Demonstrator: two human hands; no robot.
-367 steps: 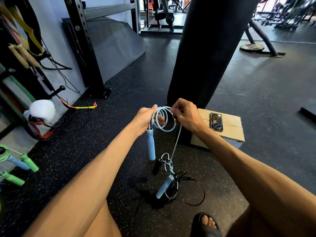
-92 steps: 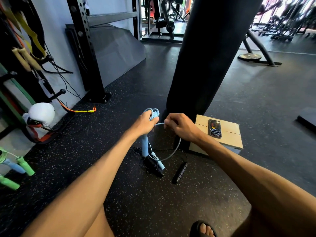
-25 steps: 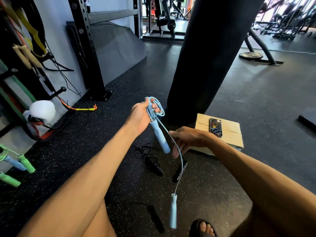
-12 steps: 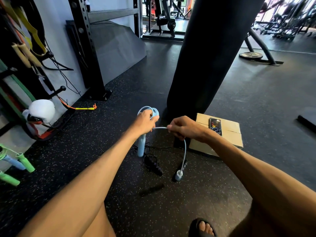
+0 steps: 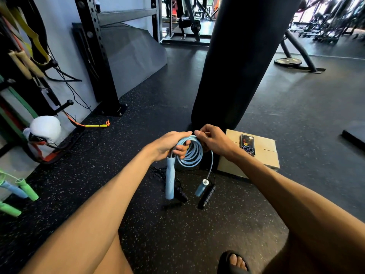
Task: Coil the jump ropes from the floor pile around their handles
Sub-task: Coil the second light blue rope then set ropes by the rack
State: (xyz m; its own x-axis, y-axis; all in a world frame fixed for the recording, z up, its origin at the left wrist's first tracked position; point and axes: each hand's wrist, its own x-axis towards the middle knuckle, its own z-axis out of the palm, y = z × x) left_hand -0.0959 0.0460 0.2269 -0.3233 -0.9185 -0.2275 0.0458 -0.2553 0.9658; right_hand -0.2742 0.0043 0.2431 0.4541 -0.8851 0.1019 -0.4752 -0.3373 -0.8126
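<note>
Two hands work one blue jump rope (image 5: 190,156) in the air above the floor (image 5: 177,238), in front of the foot of a black punching bag (image 5: 237,66). The left hand (image 5: 170,144) has its fingers curled round the top of one blue handle (image 5: 170,179) and round the left side of the coil. That handle's long axis runs nearly straight up and down, its free end pointing at the floor. The rope lies in several round loops, stacked flat against each other and standing upright, facing the camera. The right hand (image 5: 215,141) pinches the rope at the top of the loops, thumb and fingertips closed on it. From there a short tail arcs down the right side of the coil to the second blue handle (image 5: 200,188), which hangs with its white cap up and its lower end tilted toward the person's left. Whether it touches the floor I cannot tell. Under the hands a black jump rope (image 5: 206,196) lies on the floor, one handle just beside the hanging blue one, the other behind the held handle. Right of it sits a cardboard box (image 5: 262,161) with a phone (image 5: 247,144) on top.
</note>
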